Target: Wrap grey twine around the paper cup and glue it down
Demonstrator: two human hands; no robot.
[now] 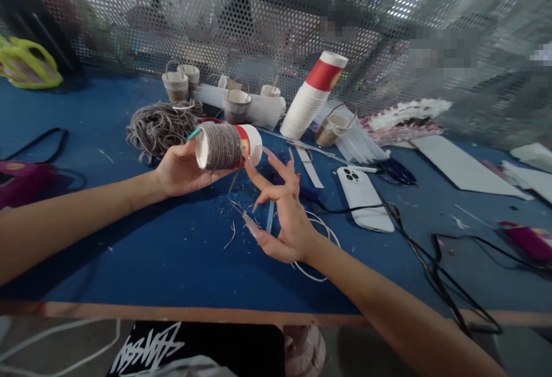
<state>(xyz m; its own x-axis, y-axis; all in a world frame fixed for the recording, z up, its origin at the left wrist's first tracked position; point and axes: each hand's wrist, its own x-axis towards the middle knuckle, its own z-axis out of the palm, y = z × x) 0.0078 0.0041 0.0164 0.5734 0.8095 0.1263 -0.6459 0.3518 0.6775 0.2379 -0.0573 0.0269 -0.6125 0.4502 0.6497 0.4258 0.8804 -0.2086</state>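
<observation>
The swoopy white lettering on the black cloth below the desk couldn't really be made out. A red-banded paper cup wound in fuzzy gray yarn was held sideways over it by the curled, palm-up left hand; the right hand was spread open beside it, a thin strand seen near its thumb.

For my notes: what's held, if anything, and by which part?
The left hand holds a cup by its yarn-wrapped side, from below; whether the right hand holds the strand is unclear.
</observation>
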